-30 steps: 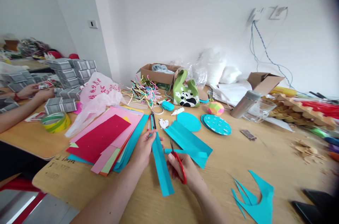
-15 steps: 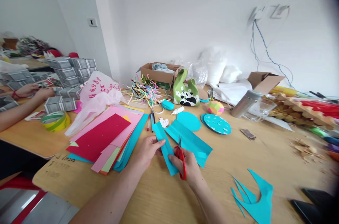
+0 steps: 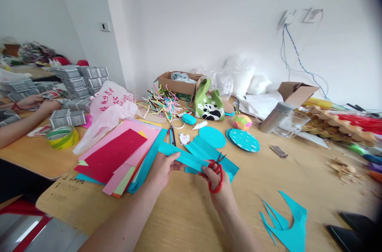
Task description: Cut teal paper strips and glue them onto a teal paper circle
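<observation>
A blue paper strip [image 3: 186,157] is stretched between my two hands above the table. My left hand [image 3: 165,166] pinches its left part, thumb on top. My right hand [image 3: 219,182] pinches the right end and also holds red-handled scissors [image 3: 216,176], whose slightly parted blades point up and right. Behind the strip lies a larger folded blue sheet [image 3: 205,150], partly covered by the strip and my right hand. A blue paper circle [image 3: 212,137] and blue discs with pale marks [image 3: 244,140] rest farther back.
Stacked coloured papers [image 3: 113,152] lie at left, blue offcuts [image 3: 294,220] at front right. Behind stand a green panda bag [image 3: 209,103], a cardboard box [image 3: 179,87] and a metal bottle [image 3: 276,117]. Another person's hands [image 3: 41,105] are at far left.
The blue strip has turned from steep to nearly level. My right hand has moved slightly right with the scissors, and my left hand slightly left.
</observation>
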Demonstrator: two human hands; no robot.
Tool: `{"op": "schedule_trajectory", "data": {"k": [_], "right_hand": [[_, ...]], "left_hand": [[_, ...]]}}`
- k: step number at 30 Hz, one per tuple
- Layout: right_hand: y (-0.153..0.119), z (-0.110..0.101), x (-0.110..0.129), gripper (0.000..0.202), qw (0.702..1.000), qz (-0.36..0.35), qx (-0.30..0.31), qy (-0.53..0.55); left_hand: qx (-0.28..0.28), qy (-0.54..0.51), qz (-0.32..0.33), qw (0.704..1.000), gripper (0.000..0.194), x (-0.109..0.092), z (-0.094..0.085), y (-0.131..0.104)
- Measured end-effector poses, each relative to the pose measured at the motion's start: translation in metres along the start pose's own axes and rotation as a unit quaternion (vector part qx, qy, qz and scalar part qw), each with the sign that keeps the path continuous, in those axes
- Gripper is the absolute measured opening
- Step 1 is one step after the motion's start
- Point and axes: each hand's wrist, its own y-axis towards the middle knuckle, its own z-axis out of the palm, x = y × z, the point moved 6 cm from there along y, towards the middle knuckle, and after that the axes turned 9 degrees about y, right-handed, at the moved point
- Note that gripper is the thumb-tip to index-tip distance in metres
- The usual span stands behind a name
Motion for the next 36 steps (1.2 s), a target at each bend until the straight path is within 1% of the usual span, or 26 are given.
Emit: {"op": "schedule_trajectory", "data": {"k": [3, 5, 7, 9, 11, 14, 16, 17, 18, 20, 21, 23, 25, 26, 27, 29, 31, 32, 33, 34, 35, 36], "right_hand": [[0.001, -0.007, 0.001, 0.025, 0.998, -0.033, -0.041, 0.033], [0.001, -0.015, 0.003, 0.025, 0.994, -0.059, -0.081, 0.035], [0.0, -0.023, 0.005, 0.029, 0.988, -0.084, -0.127, 0.029], [-0.003, -0.029, 0.009, 0.035, 0.98, -0.108, -0.166, 0.018], [-0.006, -0.031, 0.015, 0.038, 0.974, -0.132, -0.184, -0.004], [-0.012, -0.028, 0.025, 0.037, 0.968, -0.16, -0.187, -0.047], [-0.017, -0.023, 0.03, 0.035, 0.965, -0.178, -0.181, -0.068], [-0.019, -0.021, 0.032, 0.033, 0.962, -0.194, -0.179, -0.076], [-0.022, -0.019, 0.034, 0.03, 0.956, -0.217, -0.176, -0.086], [-0.029, -0.013, 0.041, 0.023, 0.935, -0.283, -0.168, -0.131], [-0.033, -0.009, 0.045, 0.018, 0.917, -0.328, -0.153, -0.168], [-0.042, 0.004, 0.052, 0.011, 0.867, -0.418, -0.093, -0.255], [-0.051, 0.018, 0.055, 0.014, 0.809, -0.49, -0.019, -0.325], [-0.055, 0.024, 0.056, 0.017, 0.784, -0.513, 0.013, -0.349], [-0.058, 0.028, 0.056, 0.019, 0.765, -0.528, 0.036, -0.368], [-0.063, 0.035, 0.056, 0.02, 0.737, -0.543, 0.072, -0.396], [-0.065, 0.041, 0.053, 0.019, 0.719, -0.54, 0.113, -0.423], [-0.065, 0.043, 0.051, 0.019, 0.715, -0.533, 0.13, -0.434], [-0.064, 0.044, 0.049, 0.02, 0.715, -0.525, 0.136, -0.441], [-0.062, 0.044, 0.048, 0.021, 0.722, -0.516, 0.13, -0.443], [-0.059, 0.042, 0.048, 0.023, 0.736, -0.503, 0.114, -0.439], [-0.055, 0.038, 0.048, 0.024, 0.756, -0.485, 0.092, -0.429]], "left_hand": [[-0.017, -0.017, 0.01, 1.0, 0.03, -0.002, -0.003, 0.001], [-0.032, -0.026, 0.021, 0.999, 0.033, -0.004, -0.007, 0.003], [-0.037, -0.029, 0.024, 0.999, 0.036, -0.004, -0.01, 0.004], [-0.029, -0.026, 0.015, 0.999, 0.036, -0.003, -0.011, 0.006], [-0.019, -0.021, 0.005, 1.0, 0.035, 0.0, -0.01, 0.007], [-0.02, -0.02, -0.004, 1.0, 0.037, 0.001, -0.009, 0.007], [-0.006, -0.011, -0.027, 1.0, 0.036, 0.003, -0.007, 0.006], [0.014, -0.001, -0.052, 0.999, 0.034, 0.005, -0.005, 0.005], [0.045, 0.009, -0.085, 0.995, 0.035, 0.008, -0.001, 0.003], [0.124, 0.021, -0.154, 0.98, 0.048, 0.014, 0.009, -0.005], [0.164, 0.019, -0.181, 0.97, 0.056, 0.016, 0.015, -0.009], [0.233, 0.005, -0.207, 0.95, 0.064, 0.018, 0.025, -0.018], [0.274, -0.012, -0.204, 0.94, 0.064, 0.019, 0.033, -0.024], [0.282, -0.018, -0.198, 0.939, 0.06, 0.019, 0.035, -0.025], [0.28, -0.023, -0.19, 0.941, 0.054, 0.02, 0.035, -0.025], [0.252, -0.028, -0.169, 0.952, 0.038, 0.02, 0.033, -0.023], [0.209, -0.028, -0.146, 0.966, 0.026, 0.019, 0.028, -0.018], [0.192, -0.028, -0.135, 0.972, 0.023, 0.017, 0.025, -0.015], [0.177, -0.028, -0.122, 0.976, 0.023, 0.016, 0.021, -0.012], [0.162, -0.028, -0.109, 0.98, 0.023, 0.013, 0.018, -0.009], [0.143, -0.029, -0.091, 0.985, 0.024, 0.01, 0.014, -0.005], [0.122, -0.028, -0.071, 0.99, 0.026, 0.007, 0.009, -0.001]]}}
